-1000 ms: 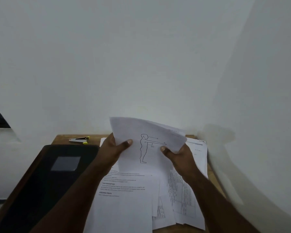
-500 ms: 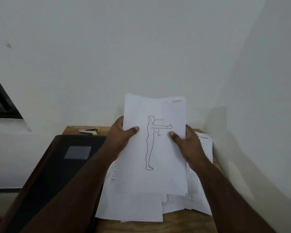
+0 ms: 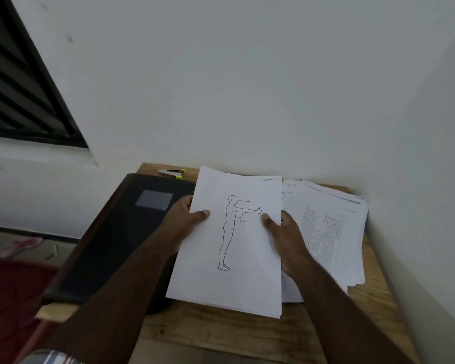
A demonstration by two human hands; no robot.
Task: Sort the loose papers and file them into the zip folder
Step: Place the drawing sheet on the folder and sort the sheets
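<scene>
Loose white printed papers, gathered as a thin stack (image 3: 231, 248) topped by a line drawing of a standing figure with one arm out, held above the middle of the small wooden table (image 3: 221, 334); gripped at its left edge by the left hand (image 3: 184, 222) and at its right edge by the right hand (image 3: 286, 237), thumbs on the top sheet, fingers curled beneath; second heap of text-covered white sheets (image 3: 329, 232) lying fanned and uneven at the table's right edge, apparently unsorted; flat black zip folder (image 3: 121, 240) with a grey label patch resting over the left edge, seemingly closed, no sheet seen inside; filing judged not yet begun, sorting partly done. Small metal stapler with a yellow tip (image 3: 172, 173) at the far left corner, clear of the work; nothing seen blocking the folder except its own closure, zip not visible.
</scene>
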